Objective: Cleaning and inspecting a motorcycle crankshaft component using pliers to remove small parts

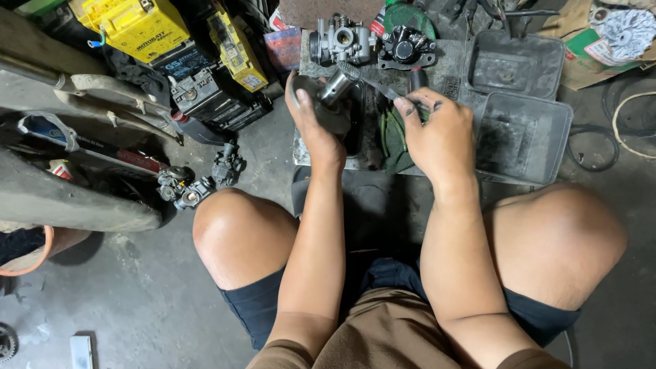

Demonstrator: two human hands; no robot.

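Now left hand (316, 126) grips piston (328, 99); right hand (437, 133) brushes it.

Behind both hands the way is blocked by a silver metal carburettor body (342, 41) and a black round-faced metal casting (407, 46) standing side by side on the dirty grey worktop (451, 68). To the right, two empty grey plastic trays (523, 133) offer open room. Left, bare concrete floor (266, 140) runs between the worktop and stacked yellow-and-black batteries (205, 75).
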